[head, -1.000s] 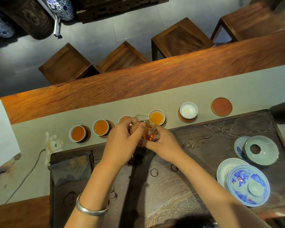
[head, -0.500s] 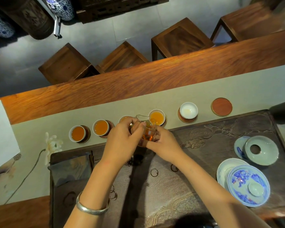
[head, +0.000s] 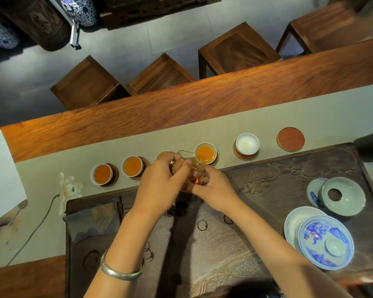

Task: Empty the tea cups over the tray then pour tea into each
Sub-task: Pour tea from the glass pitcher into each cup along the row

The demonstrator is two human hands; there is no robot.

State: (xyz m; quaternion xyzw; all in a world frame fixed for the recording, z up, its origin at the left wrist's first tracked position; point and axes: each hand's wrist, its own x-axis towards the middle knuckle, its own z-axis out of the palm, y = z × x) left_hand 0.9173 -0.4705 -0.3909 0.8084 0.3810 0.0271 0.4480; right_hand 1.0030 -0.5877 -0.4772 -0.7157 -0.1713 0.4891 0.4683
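Note:
A row of small white tea cups stands on round coasters along the beige runner. The first cup [head: 101, 174], second cup [head: 132, 166] and fourth cup [head: 205, 153] hold amber tea. A third cup [head: 163, 155] is partly hidden behind my left hand [head: 162, 186]. The fifth cup [head: 247, 143] looks nearly empty. Both hands hold a glass pitcher [head: 194, 172] of tea, its spout tipped toward the fourth cup. My right hand [head: 213, 189] steadies the pitcher from the right. The carved dark tea tray [head: 278, 179] lies beneath my hands.
A bare round coaster [head: 291, 138] sits at the row's right end. On the tray's right stand a blue-and-white lidded bowl [head: 325, 241] on a saucer and a pale strainer dish [head: 342, 195]. A folded cloth [head: 95, 220] lies at the tray's left. White paper [head: 2, 173] at far left.
Hardly anything has shifted; both hands keep the pitcher tilted at the fourth cup.

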